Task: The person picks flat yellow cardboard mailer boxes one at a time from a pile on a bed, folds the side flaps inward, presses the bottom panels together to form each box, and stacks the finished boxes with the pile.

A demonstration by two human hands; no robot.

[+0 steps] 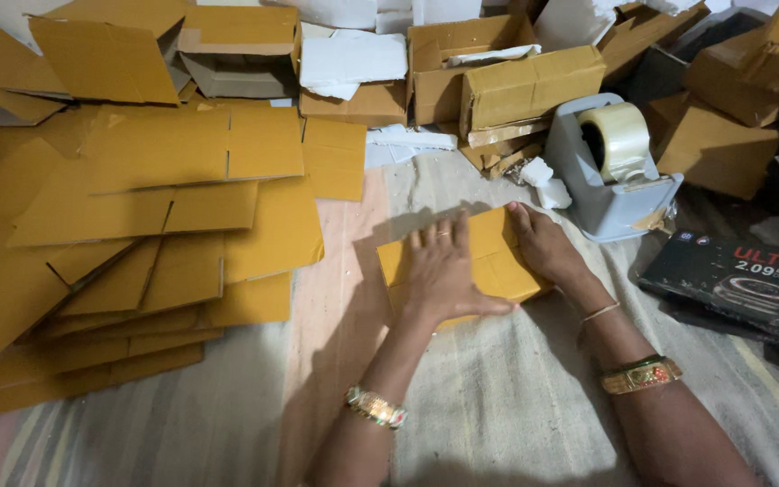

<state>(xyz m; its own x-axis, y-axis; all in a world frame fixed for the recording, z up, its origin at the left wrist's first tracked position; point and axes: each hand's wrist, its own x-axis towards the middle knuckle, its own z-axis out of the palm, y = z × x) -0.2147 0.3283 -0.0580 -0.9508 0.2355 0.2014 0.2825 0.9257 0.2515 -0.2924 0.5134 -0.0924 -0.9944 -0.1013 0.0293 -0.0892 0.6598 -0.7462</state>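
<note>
A small closed brown cardboard box lies on a striped cloth in front of me. My left hand lies flat on its top, fingers spread, pressing the flaps down. My right hand rests against the box's right edge, fingers along the side. Both wrists wear gold bangles. A grey tape dispenser with a roll of clear tape stands just right of the box.
A spread pile of flat brown cardboard blanks covers the left. Assembled and open boxes with white foam pieces crowd the back. A black printed product carton lies at the right.
</note>
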